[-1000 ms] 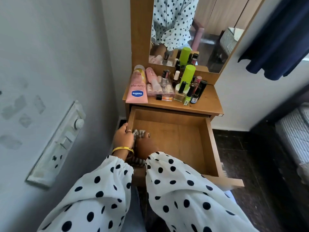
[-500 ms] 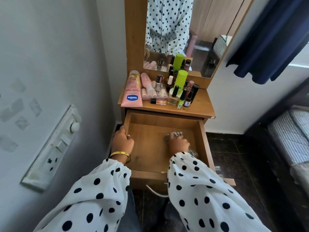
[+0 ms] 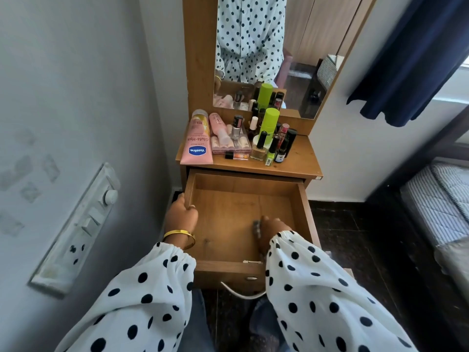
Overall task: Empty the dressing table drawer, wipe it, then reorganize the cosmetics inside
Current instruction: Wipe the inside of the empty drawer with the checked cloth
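Observation:
The wooden drawer (image 3: 303, 207) of the dressing table is pulled out and holds only my right hand and a cloth. My left hand (image 3: 181, 214) grips the drawer's left wall, thumb inside. My right hand (image 3: 272, 231) presses a grey patterned cloth (image 3: 256, 228) against the drawer floor near the right front; most of the cloth is hidden under the hand. The cosmetics stand on the tabletop (image 3: 302, 161): a pink Vaseline tube (image 3: 197, 142), a green bottle (image 3: 269, 121), a flat palette (image 3: 229, 146) and several small bottles (image 3: 275, 148).
A mirror (image 3: 274, 52) rises behind the tabletop. A wall with a switch panel (image 3: 78, 229) is close on the left. A dark curtain (image 3: 416, 59) hangs at the right, with a bed (image 3: 441, 204) below it. The floor is dark tile.
My right hand slid the cloth from the drawer's left front corner across to the right, then drew it back toward the front. My left hand stayed on the left wall.

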Motion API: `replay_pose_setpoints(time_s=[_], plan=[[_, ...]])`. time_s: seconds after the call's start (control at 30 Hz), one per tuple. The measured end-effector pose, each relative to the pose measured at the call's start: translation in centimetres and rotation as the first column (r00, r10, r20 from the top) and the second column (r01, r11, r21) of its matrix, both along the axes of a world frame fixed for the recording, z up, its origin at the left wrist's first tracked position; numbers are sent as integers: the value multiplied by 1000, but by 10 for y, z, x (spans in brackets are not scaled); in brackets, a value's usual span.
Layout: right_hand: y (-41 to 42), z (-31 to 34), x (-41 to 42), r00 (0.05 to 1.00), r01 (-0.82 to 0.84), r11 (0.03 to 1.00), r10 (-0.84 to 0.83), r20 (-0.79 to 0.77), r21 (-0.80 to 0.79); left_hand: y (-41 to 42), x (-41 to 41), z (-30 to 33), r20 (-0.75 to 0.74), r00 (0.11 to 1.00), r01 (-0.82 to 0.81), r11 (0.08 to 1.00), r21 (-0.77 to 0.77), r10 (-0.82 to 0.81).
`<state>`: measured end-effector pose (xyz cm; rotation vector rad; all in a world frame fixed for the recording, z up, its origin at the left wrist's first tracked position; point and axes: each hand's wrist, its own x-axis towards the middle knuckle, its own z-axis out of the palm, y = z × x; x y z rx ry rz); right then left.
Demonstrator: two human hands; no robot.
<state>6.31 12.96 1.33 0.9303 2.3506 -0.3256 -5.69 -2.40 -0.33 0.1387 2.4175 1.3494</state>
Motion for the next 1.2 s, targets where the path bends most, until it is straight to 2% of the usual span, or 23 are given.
replay_pose_setpoints(time_s=[0.13,0.27,0.37,0.43,0.53,0.6,0.63,0.77,0.87,0.93,0.97,1.07,1.17,1.2], plan=[[-47,-6,-33,975,-143,987,128,-182,-68,-3,-3,2,100,992,-94,986,139,80],[-87,-17,-60,939,-234,962,185,-289,-143,-7,-5,4,125,989,-101,983,153,83],[-77,-16,-58,917,-168,918,13,-399,-358,-10,-9,4,144,986,-114,977,182,88],[-60,-17,-52,896,-131,829,-135,-423,-544,-11,-12,3,203,975,-139,961,240,90],[-56,-20,-51,871,-101,673,-296,-393,-732,-12,-21,-6,306,947,-197,930,310,98],[-67,-22,-58,799,-51,556,-475,-367,-830,-12,-23,-10,367,924,-241,908,342,107],[-71,-23,-64,749,-25,526,-553,-364,-850,-12,-24,-11,376,921,-243,906,346,103],[-67,-26,-102,482,29,538,-746,-460,-842,-11,-20,-6,339,937,-213,906,365,84],[-62,-20,-130,402,55,561,-769,-496,-826,-11,-20,-4,344,932,-238,904,355,111],[-56,-18,-141,412,69,583,-755,-509,-809,-10,-24,-5,346,930,-251,904,346,126],[-54,-20,-142,429,63,623,-722,-543,-780,-10,-25,-6,346,929,-256,904,342,132],[-58,-33,-127,580,63,723,-587,-565,-688,-10,-27,-14,357,922,-284,889,358,151],[-55,-40,-101,740,28,658,-520,-427,-753,-10,-25,-16,358,917,-312,879,361,178],[-53,-36,-93,822,-8,645,-431,-372,-764,-10,-24,-14,341,924,-299,886,355,175]])
